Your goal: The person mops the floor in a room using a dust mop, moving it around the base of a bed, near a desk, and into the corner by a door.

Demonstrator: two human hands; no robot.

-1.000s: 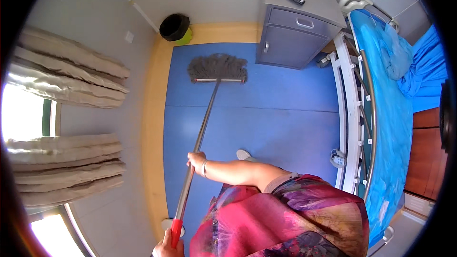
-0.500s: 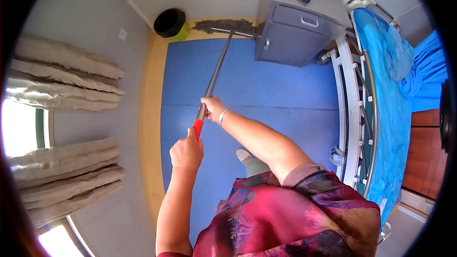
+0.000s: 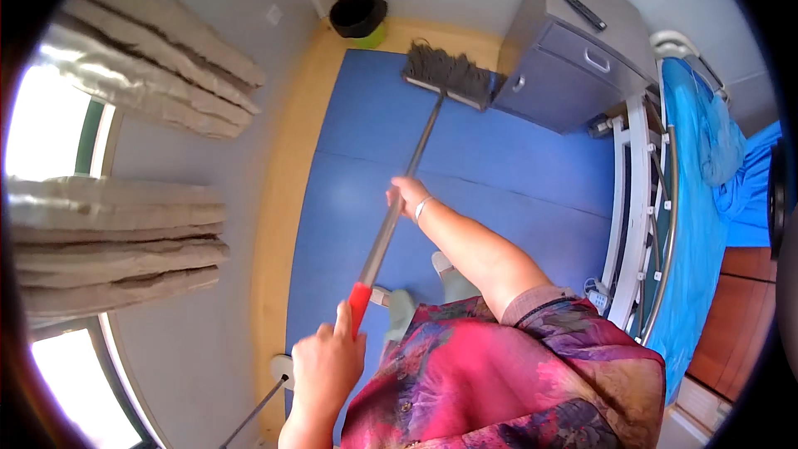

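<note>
A long-handled mop point(image 3: 385, 237) slants across the view, from near my body up to the far wall. Its wide head of grey strands point(image 3: 451, 73) lies on the floor between the bin and the cabinet. My left hand point(image 3: 328, 362) closes around the red grip at the near end, with the index finger stretched along it. Farther up, my right hand point(image 3: 407, 196) wraps around the metal pole; a bracelet circles that wrist. The right end of the mop head lies close beside the cabinet's base.
A grey cabinet point(image 3: 573, 58) with a remote control point(image 3: 581, 9) on top stands at the far right. A black-lined green bin point(image 3: 359, 18) sits in the far corner. Along the right runs a railed bed point(image 3: 690, 224) with blue covers. Curtains point(image 3: 125, 241) hang at the left.
The mop head has come away from the far wall toward me and its strands now trail behind it. My left hand has moved back and lower. The view has turned somewhat.
</note>
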